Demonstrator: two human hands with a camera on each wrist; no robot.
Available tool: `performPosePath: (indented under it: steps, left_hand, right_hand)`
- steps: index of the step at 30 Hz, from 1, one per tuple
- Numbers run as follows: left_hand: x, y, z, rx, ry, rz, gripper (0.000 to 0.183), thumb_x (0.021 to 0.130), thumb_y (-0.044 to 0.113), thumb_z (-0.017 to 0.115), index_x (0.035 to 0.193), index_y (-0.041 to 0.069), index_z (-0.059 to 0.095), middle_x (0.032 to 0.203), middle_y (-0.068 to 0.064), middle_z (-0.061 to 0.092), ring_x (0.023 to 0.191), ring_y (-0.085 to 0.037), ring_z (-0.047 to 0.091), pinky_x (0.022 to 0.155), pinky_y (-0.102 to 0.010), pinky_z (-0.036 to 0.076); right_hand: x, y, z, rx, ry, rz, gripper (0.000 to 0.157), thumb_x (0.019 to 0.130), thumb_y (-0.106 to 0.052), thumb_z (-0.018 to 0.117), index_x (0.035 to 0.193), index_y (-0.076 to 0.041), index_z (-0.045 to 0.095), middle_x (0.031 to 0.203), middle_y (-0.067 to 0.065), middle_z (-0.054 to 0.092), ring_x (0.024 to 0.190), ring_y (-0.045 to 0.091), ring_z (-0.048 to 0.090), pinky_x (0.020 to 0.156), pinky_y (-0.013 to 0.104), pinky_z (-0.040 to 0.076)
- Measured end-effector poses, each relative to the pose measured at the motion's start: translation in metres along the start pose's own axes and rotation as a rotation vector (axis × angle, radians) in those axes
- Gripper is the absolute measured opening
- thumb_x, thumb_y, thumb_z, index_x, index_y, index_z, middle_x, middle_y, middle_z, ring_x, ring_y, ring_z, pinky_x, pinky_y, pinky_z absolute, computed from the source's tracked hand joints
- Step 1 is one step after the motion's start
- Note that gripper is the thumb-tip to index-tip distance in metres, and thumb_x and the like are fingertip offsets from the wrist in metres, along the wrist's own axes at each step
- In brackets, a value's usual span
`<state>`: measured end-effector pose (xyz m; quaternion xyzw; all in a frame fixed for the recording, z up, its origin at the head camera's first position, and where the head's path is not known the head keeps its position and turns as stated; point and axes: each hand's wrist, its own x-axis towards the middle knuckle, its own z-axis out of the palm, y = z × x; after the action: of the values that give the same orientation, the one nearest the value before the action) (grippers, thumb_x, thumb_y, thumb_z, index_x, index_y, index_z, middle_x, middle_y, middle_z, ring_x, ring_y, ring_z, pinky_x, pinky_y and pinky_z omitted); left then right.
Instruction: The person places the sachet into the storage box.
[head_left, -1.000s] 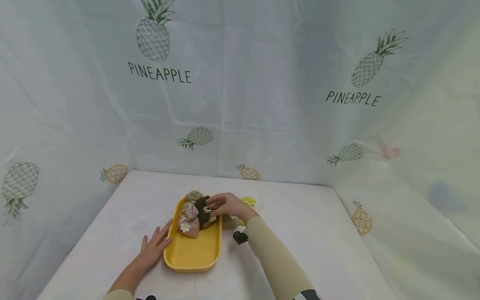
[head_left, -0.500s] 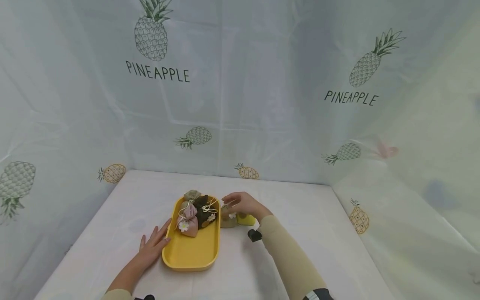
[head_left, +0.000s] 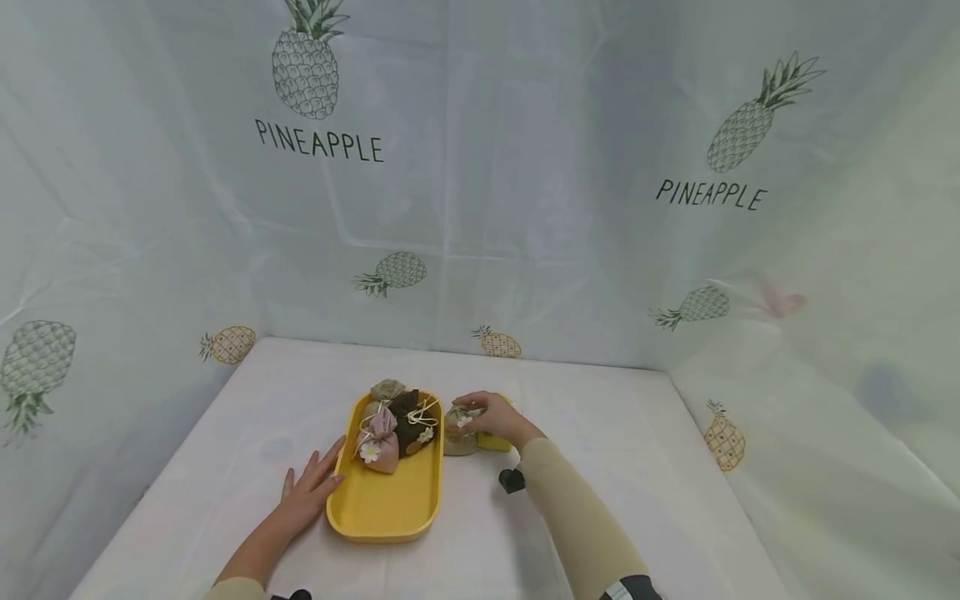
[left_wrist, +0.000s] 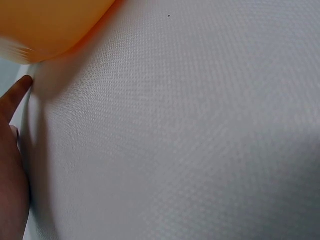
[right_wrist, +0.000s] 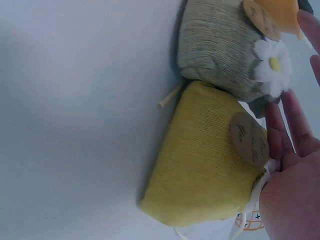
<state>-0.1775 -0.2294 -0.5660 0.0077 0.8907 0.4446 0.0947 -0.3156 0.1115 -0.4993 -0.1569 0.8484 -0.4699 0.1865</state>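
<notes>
pale pineapple-print walls (head_left: 525, 183) | white tabletop (head_left: 645, 483) below | soft, diffuse light

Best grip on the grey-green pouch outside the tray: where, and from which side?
Probably the narrower top end of the grey-green pouch, by the white flower, pinched from above. The body is broader below, and its sides are crowded: yellow tray close on one, yellow pouch close on the other.

Three pouches (head_left: 407, 435) lie in the tray (head_left: 382, 508), two other pouches (head_left: 459, 446) right of it.
</notes>
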Motion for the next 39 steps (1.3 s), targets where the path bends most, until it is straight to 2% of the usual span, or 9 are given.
performPosePath:
  steps: [8,15,19,27,35,39]
  left_hand:
    - [0.000,0.002,0.000,0.000,0.010,0.001,0.065,0.102,0.042,0.045,0.157,0.018,0.019,0.158,-0.016,0.023,0.145,-0.044,-0.007,0.105,-0.058,-0.026]
    - [-0.001,0.004,0.000,0.002,0.016,-0.003,0.064,0.102,0.039,0.045,0.157,0.016,0.020,0.158,-0.017,0.022,0.145,-0.044,-0.007,0.105,-0.058,-0.026]
    - [-0.001,0.003,0.000,0.001,0.022,0.003,0.065,0.102,0.040,0.046,0.157,0.016,0.021,0.158,-0.017,0.022,0.145,-0.045,-0.006,0.105,-0.059,-0.025]
    - [-0.003,0.003,0.000,0.006,0.040,0.036,0.063,0.102,0.039,0.047,0.155,0.014,0.025,0.157,-0.019,0.023,0.144,-0.048,-0.003,0.106,-0.062,-0.021]
    - [-0.002,0.002,0.001,0.010,0.033,0.025,0.064,0.102,0.039,0.046,0.156,0.013,0.023,0.157,-0.019,0.022,0.144,-0.048,-0.003,0.106,-0.061,-0.022]
    - [-0.001,0.002,0.001,0.007,0.027,0.016,0.065,0.102,0.040,0.045,0.156,0.014,0.021,0.158,-0.018,0.021,0.144,-0.047,-0.005,0.106,-0.060,-0.024]
  right_hand:
    - [0.008,0.007,0.005,-0.060,0.004,0.015,0.051,0.073,-0.005,0.084,0.121,-0.017,0.070,0.134,0.004,0.053,0.123,0.029,0.047,0.102,0.048,0.042]
    - [0.014,0.011,0.008,-0.168,-0.063,-0.008,0.049,0.075,-0.007,0.084,0.119,-0.023,0.071,0.140,0.000,0.054,0.133,0.027,0.043,0.110,0.046,0.034]
    - [0.014,0.010,0.010,-0.203,-0.075,0.035,0.052,0.075,-0.011,0.084,0.121,-0.027,0.069,0.143,-0.002,0.051,0.134,0.026,0.043,0.108,0.043,0.037]
    - [0.012,0.009,0.013,-0.267,-0.064,0.026,0.054,0.073,-0.013,0.086,0.122,-0.026,0.068,0.136,-0.005,0.057,0.128,0.025,0.048,0.105,0.040,0.041]
    - [0.013,0.015,0.014,-0.235,-0.061,-0.002,0.048,0.068,-0.010,0.089,0.111,-0.027,0.074,0.125,-0.003,0.063,0.119,0.023,0.054,0.100,0.040,0.045]
    - [0.014,0.020,0.013,-0.213,-0.077,-0.023,0.049,0.065,-0.008,0.089,0.107,-0.029,0.075,0.119,-0.005,0.065,0.113,0.019,0.056,0.097,0.039,0.046]
